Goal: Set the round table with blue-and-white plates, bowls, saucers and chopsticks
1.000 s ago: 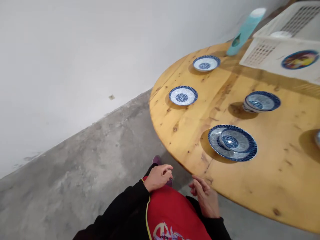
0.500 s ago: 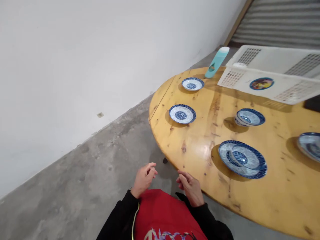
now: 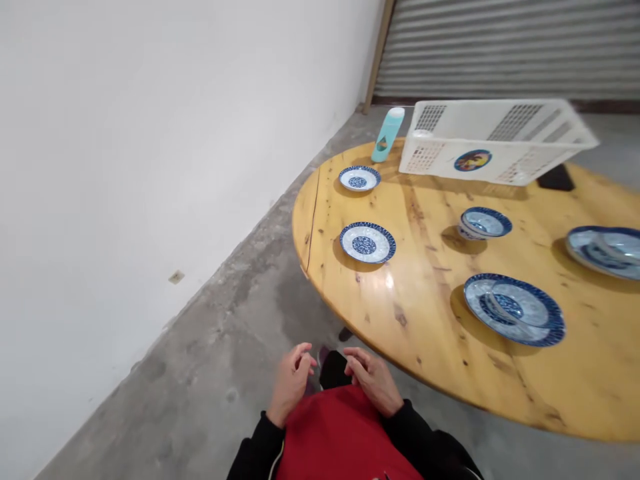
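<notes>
One blue-patterned saucer (image 3: 367, 242) lies untouched near the wall-side rim of the wooden table (image 3: 425, 300), nearest the left hand (image 3: 290, 380) and right hand (image 3: 374, 381), both empty, fingers loosely curled, now drawn closer together over the red apron (image 3: 340, 433), while only the view shifts across the bowl (image 3: 484, 223), dinner plate (image 3: 473, 300) and white basket (image 3: 505, 167).

Single head-worn view, aimed forward and down.
The left hand (image 3: 290, 383) and right hand (image 3: 373, 380) are framed close at the bottom edge; the round wooden tabletop (image 3: 430, 293) is spread across the right, with the white wall (image 3: 150, 133) at left and the roller shutter (image 3: 500, 47) farthest back.
</notes>
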`<state>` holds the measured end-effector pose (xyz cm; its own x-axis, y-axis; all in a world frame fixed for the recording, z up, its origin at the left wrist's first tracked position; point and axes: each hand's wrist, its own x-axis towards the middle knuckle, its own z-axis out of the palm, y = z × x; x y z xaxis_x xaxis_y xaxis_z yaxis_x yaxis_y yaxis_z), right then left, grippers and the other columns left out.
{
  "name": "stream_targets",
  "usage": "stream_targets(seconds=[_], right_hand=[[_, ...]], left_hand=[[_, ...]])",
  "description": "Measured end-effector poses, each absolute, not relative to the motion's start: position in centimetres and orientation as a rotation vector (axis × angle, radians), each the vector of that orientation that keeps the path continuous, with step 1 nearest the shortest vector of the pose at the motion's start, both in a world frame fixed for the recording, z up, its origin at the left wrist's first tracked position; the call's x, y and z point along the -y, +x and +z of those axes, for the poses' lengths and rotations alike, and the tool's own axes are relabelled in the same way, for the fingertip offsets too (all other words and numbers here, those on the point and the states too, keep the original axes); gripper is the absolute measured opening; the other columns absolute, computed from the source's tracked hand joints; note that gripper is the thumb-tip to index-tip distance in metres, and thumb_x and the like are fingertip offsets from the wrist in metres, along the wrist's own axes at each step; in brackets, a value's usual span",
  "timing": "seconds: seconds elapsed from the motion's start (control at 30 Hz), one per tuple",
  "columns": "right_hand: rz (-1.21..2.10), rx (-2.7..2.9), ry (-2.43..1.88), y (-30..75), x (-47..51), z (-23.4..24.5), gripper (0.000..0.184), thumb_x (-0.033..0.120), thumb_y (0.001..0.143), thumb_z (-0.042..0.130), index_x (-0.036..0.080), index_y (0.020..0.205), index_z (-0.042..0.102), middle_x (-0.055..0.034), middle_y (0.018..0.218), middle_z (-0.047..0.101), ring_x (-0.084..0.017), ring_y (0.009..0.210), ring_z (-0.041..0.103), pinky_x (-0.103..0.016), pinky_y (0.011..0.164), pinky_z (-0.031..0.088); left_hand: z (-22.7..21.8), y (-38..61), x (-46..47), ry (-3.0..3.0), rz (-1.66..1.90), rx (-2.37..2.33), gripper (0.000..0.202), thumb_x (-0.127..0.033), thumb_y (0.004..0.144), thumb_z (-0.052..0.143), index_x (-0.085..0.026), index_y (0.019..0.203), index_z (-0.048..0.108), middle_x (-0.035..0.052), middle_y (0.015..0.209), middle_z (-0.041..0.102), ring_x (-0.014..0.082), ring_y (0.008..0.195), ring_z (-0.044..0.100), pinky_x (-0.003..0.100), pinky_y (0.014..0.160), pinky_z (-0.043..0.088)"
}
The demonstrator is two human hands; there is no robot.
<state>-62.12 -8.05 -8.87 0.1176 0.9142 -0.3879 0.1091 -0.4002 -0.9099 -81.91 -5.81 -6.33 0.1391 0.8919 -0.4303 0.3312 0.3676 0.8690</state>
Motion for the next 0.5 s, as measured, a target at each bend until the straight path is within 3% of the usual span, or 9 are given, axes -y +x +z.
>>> stream_targets(seconds=[0.5], right_hand=[[1.388, 0.865, -1.581, -65.6, -9.4, -8.7, 0.047, 0.055, 0.076, 0.051, 0.017, 0.098, 0.067, 0.0018, 0.060, 0.063, -0.015, 0.046, 0.055, -0.029, 0.050, 0.043]], left_hand=[[-5.4, -83.2, -13.4, 1.369, 0.370, -1.379, 0.048, -0.042, 0.091, 0.044, -0.012, 0.122, 0.066, 0.0073, 0.090, 0.074, 0.0172, 0.074, 0.066, 0.031, 0.076, 0.054]])
